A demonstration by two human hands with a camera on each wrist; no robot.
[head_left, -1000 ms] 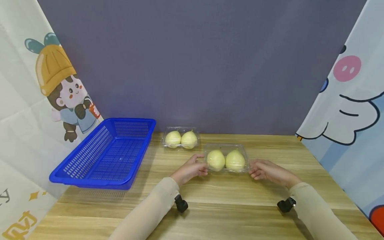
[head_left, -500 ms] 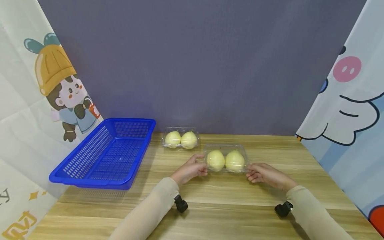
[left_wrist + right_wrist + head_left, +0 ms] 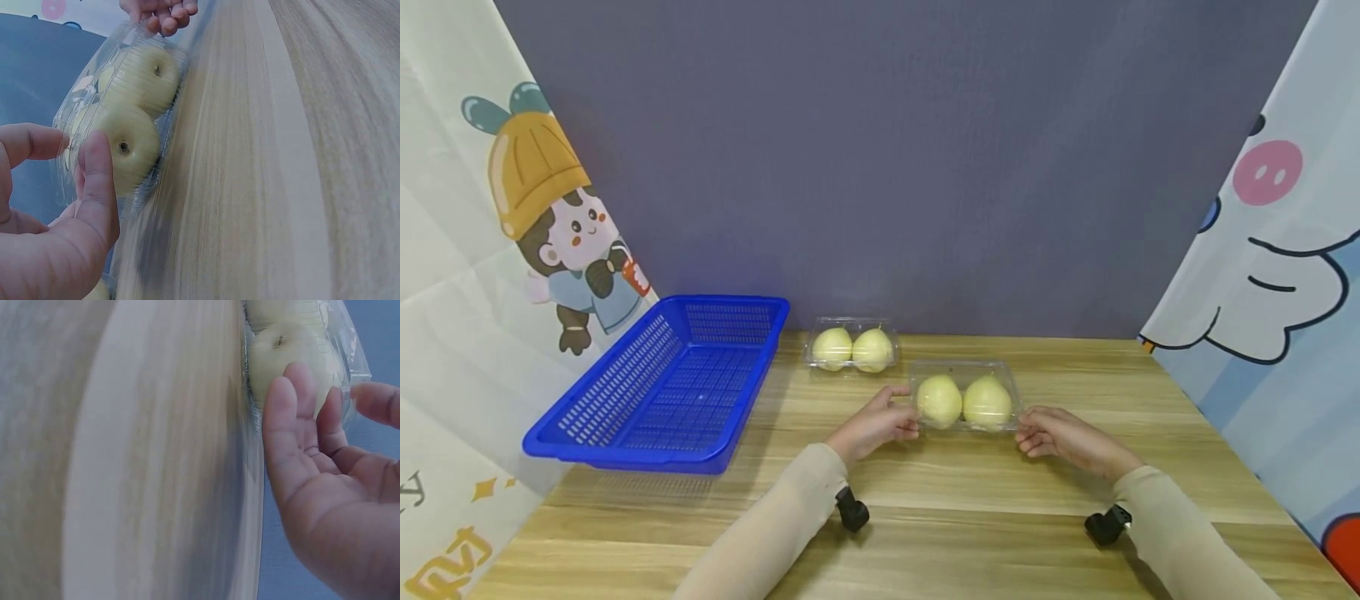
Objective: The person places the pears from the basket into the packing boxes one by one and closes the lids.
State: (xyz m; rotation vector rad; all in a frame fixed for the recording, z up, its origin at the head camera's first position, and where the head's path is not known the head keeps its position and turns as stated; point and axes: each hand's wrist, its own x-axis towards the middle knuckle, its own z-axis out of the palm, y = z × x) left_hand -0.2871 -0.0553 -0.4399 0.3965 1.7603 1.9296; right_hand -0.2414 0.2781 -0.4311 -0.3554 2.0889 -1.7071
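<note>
A clear plastic clamshell box (image 3: 966, 371) with two pale yellow pears (image 3: 939, 401) rests on the wooden table, between both hands. My left hand (image 3: 880, 423) holds its left end; in the left wrist view one finger (image 3: 37, 142) meets the lid edge while others curl at the box's near side. At the opposite end my right hand (image 3: 1067, 435) grips the corner. The right wrist view has a fingertip (image 3: 369, 400) at the lid edge and the other fingers bent in front of the end wall. A second clear box (image 3: 852, 323) of two pears stands behind, to the left.
A blue plastic basket (image 3: 655, 454) with slotted walls stands on the left of the wooden table (image 3: 970, 533). A grey backdrop (image 3: 880, 167) rises behind the table. Printed cartoon curtains (image 3: 460, 350) hang at both sides.
My right hand has moved slightly left, up to the right end of the box. The left hand and both boxes have stayed in place.
</note>
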